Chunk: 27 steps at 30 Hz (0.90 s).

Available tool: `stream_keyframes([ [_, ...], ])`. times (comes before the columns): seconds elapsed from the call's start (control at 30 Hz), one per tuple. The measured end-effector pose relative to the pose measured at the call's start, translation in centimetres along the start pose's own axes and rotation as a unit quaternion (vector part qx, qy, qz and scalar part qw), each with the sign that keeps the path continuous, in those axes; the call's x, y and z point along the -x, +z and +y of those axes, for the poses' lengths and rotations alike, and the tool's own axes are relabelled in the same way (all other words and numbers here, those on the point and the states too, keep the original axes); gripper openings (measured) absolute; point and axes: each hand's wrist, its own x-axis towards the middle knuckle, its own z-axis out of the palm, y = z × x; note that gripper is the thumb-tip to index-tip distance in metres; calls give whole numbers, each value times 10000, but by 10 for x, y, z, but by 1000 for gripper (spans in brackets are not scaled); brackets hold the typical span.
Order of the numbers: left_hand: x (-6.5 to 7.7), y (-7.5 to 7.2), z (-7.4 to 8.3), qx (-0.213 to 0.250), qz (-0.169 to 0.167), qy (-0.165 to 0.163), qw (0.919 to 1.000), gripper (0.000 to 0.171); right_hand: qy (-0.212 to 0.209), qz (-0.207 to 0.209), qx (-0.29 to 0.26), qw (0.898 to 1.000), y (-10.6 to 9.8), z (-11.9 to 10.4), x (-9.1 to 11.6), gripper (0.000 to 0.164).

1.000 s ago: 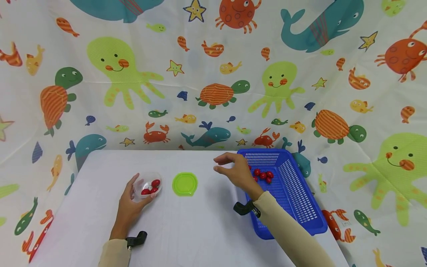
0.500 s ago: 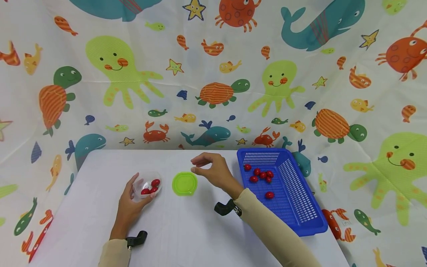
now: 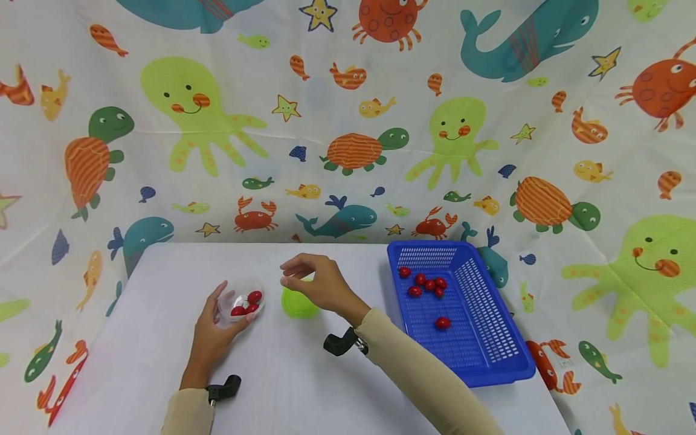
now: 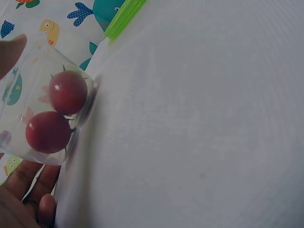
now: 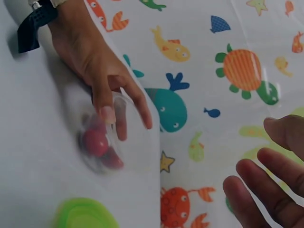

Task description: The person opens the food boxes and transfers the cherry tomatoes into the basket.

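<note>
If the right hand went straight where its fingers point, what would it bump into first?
Probably the clear cup that the left hand holds. The right hand points roughly that way, past the green lid. Its height is hard to judge, so it might pass over.

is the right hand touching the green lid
Apart: the right wrist view shows table and printed cloth between the right hand and the green lid.

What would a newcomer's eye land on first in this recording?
Probably the sea-creature backdrop, filling the head view behind the white table. Next, the blue basket at the table's right, with red cherry tomatoes inside. Then, toward the left, the left hand gripping a clear cup of similar tomatoes, while the right hand partly hides a lime-green lid.
</note>
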Motion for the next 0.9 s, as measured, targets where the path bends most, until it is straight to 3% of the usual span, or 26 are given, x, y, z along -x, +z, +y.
stream_keyframes([
  [0.33,-1,0,0,-23,46,6,10000,101,-16,-249,186,9995,23,-6,-5,25],
  [0.9,-2,-1,2,64,-61,2,10000,101,89,-371,175,9991,55,2,-17,20],
])
